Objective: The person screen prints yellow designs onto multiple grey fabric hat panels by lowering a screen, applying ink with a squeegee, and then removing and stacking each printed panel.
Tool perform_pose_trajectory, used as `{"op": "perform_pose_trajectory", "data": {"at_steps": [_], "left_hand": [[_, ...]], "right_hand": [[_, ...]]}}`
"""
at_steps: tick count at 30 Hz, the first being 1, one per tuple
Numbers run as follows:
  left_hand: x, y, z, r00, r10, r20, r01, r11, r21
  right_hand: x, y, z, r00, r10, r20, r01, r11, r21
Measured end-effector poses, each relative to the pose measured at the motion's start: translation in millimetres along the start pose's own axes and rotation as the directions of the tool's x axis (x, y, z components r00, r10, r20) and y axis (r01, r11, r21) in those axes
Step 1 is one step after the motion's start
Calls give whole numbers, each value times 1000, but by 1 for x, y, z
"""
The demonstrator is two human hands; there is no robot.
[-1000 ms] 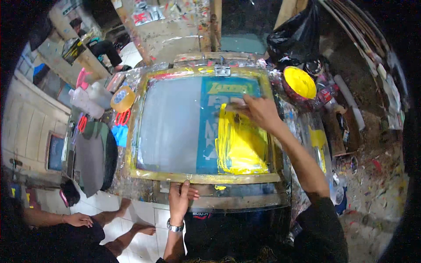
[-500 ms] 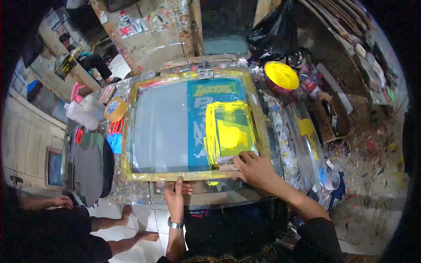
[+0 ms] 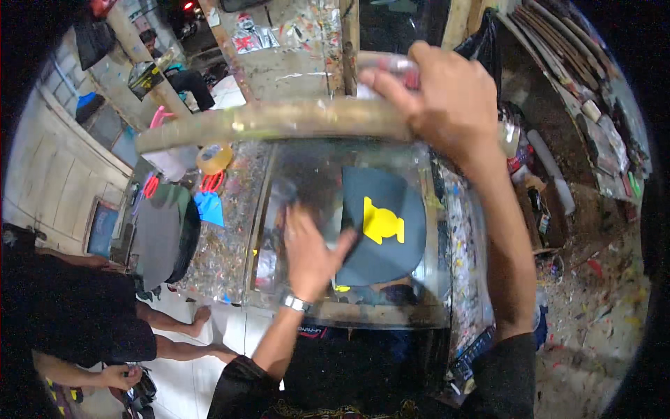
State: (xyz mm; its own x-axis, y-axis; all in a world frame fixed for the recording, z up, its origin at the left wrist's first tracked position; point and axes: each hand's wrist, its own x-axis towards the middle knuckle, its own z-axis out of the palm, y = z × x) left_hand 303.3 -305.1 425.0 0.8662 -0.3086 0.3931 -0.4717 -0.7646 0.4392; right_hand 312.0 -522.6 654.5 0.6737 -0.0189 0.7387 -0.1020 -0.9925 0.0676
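Note:
The wooden-edged screen printing frame [image 3: 279, 119] is tilted up, its near edge raised high above the glass tabletop [image 3: 300, 160]. My right hand [image 3: 453, 105] is closed at the right part of that edge; its fingers also seem to hold the squeegee [image 3: 391, 64], a blurred pale and reddish shape. On the glass lies a dark grey, round-edged fabric panel [image 3: 356, 262] with a yellow printed figure [image 3: 384, 223]. My left hand [image 3: 307, 248], slightly blurred, is open with fingers spread, beside the panel's left edge. The frame's mesh is out of sight.
Left of the glass are a tape roll [image 3: 214, 159], red-handled scissors [image 3: 213, 181], a blue scrap [image 3: 209, 208] and a stack of grey panels [image 3: 164, 237]. Another person [image 3: 84, 314] stands at the left. At right, a cardboard box [image 3: 548, 227] sits beyond the paint-spattered table edge.
The screen frame has swung up from flat, uncovering the panel with the yellow print. My right hand has risen with it. My left hand has left the frame's near edge and moved over the glass.

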Motion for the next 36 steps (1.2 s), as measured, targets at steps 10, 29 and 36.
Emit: {"op": "perform_pose_trajectory", "data": {"at_steps": [10, 29, 36], "left_hand": [[-89, -149, -32, 826, -561, -53, 402, 652, -643], [-39, -43, -18, 814, 376, 442, -407, 913, -28], [-42, -71, 17, 677, 482, 557, -536, 841, -75]], "right_hand": [[131, 47, 25, 955, 59, 291, -85, 993, 79], [146, 46, 28, 965, 40, 259, -53, 998, 44], [139, 22, 9, 962, 112, 248, -121, 992, 22]]}}
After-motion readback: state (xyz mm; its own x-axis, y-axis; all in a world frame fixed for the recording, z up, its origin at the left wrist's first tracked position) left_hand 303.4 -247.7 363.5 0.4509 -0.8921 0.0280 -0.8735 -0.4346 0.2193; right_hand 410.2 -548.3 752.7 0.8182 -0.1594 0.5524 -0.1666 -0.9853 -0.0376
